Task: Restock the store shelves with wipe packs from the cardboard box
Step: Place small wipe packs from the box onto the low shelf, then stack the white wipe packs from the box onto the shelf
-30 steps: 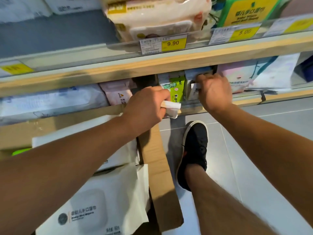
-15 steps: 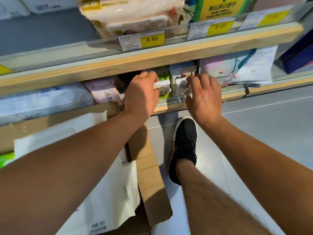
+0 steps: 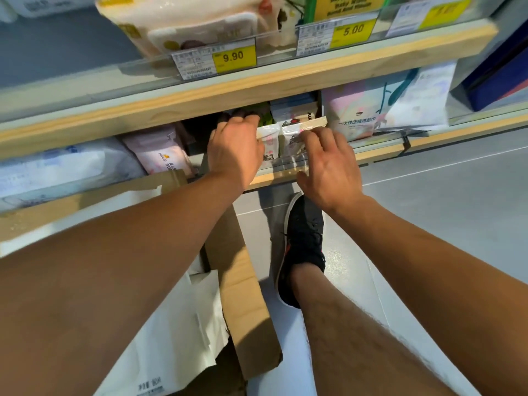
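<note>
Two small white wipe packs stand side by side at the front of the lower shelf [image 3: 383, 148]. My left hand [image 3: 234, 151] reaches into the shelf and presses against the left small pack [image 3: 269, 142]; its fingers curl over the top and the thumb is hidden. My right hand [image 3: 328, 164] is spread, with its fingertips resting on the right small pack [image 3: 293, 138]. The open cardboard box [image 3: 240, 284] sits on the floor below my left arm, with large white wipe packs [image 3: 171, 338] in it.
A pink pack [image 3: 160, 155] and a long pale pack [image 3: 57, 170] lie left on the lower shelf, and a big pastel pack [image 3: 368, 110] lies right. The upper shelf [image 3: 257, 90] overhangs closely with price tags. My black shoe [image 3: 303, 244] stands on the grey floor.
My left hand carried a small white pack up and set it upright on the lower shelf. My right hand opened and slid back from the neighbouring pack to its front top edge.
</note>
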A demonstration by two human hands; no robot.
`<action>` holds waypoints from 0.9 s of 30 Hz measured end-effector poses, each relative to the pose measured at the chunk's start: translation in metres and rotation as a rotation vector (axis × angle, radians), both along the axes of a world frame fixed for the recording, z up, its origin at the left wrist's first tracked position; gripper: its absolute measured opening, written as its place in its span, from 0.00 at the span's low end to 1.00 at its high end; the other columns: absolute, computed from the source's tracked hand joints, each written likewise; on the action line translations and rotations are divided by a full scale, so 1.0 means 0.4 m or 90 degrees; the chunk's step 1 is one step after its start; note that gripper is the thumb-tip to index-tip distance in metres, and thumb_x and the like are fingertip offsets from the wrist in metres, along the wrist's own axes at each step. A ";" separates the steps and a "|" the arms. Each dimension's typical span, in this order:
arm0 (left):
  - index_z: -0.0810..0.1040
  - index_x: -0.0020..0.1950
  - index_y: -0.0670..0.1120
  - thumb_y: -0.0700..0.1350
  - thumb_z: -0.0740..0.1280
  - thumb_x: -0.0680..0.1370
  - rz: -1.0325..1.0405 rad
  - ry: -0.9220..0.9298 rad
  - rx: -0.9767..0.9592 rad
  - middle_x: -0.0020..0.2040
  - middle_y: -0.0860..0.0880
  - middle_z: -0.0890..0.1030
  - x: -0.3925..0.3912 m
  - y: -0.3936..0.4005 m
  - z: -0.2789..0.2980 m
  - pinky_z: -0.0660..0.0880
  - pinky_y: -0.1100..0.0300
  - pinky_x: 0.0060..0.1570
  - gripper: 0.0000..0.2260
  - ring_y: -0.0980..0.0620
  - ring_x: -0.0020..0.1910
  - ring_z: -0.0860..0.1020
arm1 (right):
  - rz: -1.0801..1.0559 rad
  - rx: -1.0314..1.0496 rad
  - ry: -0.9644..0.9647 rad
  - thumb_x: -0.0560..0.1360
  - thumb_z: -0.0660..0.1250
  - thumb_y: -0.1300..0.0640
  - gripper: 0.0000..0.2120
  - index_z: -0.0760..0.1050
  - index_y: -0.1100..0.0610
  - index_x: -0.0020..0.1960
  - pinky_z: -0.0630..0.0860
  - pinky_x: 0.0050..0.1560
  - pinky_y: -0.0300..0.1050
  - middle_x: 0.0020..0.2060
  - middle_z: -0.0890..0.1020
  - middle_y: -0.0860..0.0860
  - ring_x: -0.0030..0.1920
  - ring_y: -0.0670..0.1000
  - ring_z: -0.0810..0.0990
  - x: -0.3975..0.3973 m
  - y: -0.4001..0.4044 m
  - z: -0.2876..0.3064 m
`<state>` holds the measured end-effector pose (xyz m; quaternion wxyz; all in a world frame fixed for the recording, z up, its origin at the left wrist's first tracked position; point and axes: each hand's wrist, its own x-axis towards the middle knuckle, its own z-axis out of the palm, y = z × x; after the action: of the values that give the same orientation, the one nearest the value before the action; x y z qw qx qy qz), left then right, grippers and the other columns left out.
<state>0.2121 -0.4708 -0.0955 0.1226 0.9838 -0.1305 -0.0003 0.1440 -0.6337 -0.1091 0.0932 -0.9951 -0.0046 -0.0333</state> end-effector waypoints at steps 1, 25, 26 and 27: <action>0.70 0.68 0.47 0.48 0.66 0.76 -0.013 0.009 -0.002 0.59 0.42 0.77 -0.009 0.008 0.013 0.71 0.49 0.55 0.20 0.39 0.57 0.73 | 0.009 -0.022 0.006 0.69 0.73 0.52 0.31 0.66 0.56 0.69 0.69 0.63 0.54 0.63 0.72 0.56 0.64 0.59 0.68 -0.002 -0.001 0.020; 0.71 0.69 0.48 0.52 0.67 0.75 -0.074 -0.022 -0.002 0.67 0.48 0.74 -0.536 0.579 0.460 0.69 0.52 0.60 0.24 0.42 0.63 0.71 | 0.202 -0.041 0.086 0.73 0.68 0.48 0.31 0.62 0.55 0.72 0.66 0.64 0.51 0.66 0.68 0.54 0.66 0.58 0.65 -0.392 0.505 0.483; 0.71 0.69 0.48 0.52 0.67 0.74 -0.070 -0.021 -0.008 0.66 0.47 0.75 -0.557 0.608 0.456 0.70 0.52 0.60 0.24 0.42 0.62 0.72 | 0.207 -0.039 0.092 0.73 0.68 0.48 0.31 0.62 0.55 0.72 0.67 0.64 0.51 0.66 0.68 0.54 0.66 0.58 0.65 -0.407 0.530 0.480; 0.72 0.68 0.47 0.52 0.68 0.74 -0.065 -0.017 -0.012 0.65 0.47 0.76 -0.578 0.635 0.449 0.70 0.51 0.60 0.24 0.42 0.62 0.72 | 0.214 -0.041 0.101 0.74 0.68 0.48 0.31 0.62 0.54 0.72 0.67 0.65 0.52 0.67 0.67 0.53 0.67 0.58 0.65 -0.419 0.553 0.476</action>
<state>-0.0192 -0.2166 0.0841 0.1297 0.9746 -0.1822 0.0075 -0.0238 -0.4126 0.0813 0.0659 -0.9822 -0.1645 0.0617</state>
